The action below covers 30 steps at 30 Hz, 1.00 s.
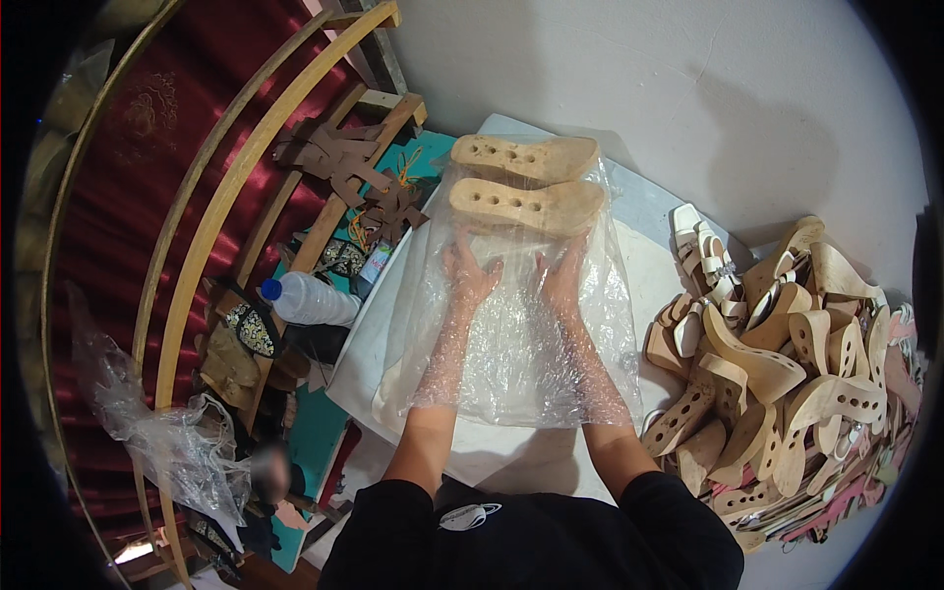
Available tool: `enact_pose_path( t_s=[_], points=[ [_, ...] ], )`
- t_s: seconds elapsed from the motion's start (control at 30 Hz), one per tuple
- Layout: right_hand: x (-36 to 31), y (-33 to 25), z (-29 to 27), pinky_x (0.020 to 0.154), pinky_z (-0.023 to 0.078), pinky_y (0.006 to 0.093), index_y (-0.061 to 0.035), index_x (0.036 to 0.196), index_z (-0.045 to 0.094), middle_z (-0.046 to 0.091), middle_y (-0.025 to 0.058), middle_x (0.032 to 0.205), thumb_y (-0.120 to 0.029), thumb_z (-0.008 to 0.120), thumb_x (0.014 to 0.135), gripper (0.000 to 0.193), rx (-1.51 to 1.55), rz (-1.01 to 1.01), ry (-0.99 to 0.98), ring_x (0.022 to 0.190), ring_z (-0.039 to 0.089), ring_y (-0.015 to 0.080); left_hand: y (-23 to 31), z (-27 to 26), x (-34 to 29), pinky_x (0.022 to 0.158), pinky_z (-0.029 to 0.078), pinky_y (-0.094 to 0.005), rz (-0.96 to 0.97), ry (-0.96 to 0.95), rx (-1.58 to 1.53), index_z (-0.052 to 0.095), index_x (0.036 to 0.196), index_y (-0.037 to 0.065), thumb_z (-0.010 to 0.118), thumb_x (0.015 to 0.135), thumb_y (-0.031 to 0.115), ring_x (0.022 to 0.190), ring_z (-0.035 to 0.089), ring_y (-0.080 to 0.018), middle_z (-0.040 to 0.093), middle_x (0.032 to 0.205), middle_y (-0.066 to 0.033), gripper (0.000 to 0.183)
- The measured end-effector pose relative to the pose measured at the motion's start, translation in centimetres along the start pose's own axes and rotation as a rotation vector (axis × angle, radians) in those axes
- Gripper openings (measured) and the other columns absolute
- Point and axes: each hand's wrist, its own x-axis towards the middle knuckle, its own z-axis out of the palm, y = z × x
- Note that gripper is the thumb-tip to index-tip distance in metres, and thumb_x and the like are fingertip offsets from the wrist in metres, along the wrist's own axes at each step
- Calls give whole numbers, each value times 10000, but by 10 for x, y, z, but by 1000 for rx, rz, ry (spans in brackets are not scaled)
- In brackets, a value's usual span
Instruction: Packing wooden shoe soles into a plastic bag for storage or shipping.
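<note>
A pair of pale wooden wedge soles with round holes in their sides lies at the far end of a clear plastic bag (511, 364). The far sole (526, 157) and the near sole (531, 206) are side by side, toes pointing left or right I cannot tell. Both my forearms go into the bag from its near end. Inside it, my left hand (470, 278) is open, thumb apart, fingertips close to the near sole's left part. My right hand (562, 280) is open too, its fingers reaching the near sole's right part. Film glare blurs the exact contact.
The white worktable (388, 324) is under the bag. On the right is a heap of wooden soles (757, 364) with white sandals (703, 251). Leftward are a water bottle (310, 299), brown cut pieces (334, 162), a wooden rack (202, 246) and crumpled plastic (172, 433).
</note>
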Motion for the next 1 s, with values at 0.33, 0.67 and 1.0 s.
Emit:
enact_pose_path(
  t_s=[0.33, 0.67, 1.0],
  points=[
    [-12, -8, 1, 1075, 105, 395, 67, 1351, 74, 144, 270, 1393, -83, 628, 726, 848, 7, 66, -67, 1299, 135, 391, -7, 17, -1, 949, 227, -502, 93, 139, -39, 160, 1346, 42, 709, 649, 298, 1115, 311, -405, 310, 1284, -216, 923],
    [5, -11, -10, 1057, 170, 348, 65, 1347, -45, 90, 288, 1402, -215, 685, 728, 997, -83, 126, -284, 1319, 106, 337, 3, 11, -4, 935, 190, -559, 37, -50, 84, 128, 1360, 52, 683, 662, 353, 1162, 269, -411, 245, 1338, -179, 941],
    [1, -31, -9, 1054, 178, 336, 40, 1365, 52, 135, 246, 1410, -300, 517, 864, 764, 203, 97, -3, 1320, 136, 298, 25, -7, 13, 1014, 189, -474, 147, 233, -211, 95, 1331, -84, 621, 748, 298, 1225, 264, -415, 246, 1326, -301, 873]
  ],
)
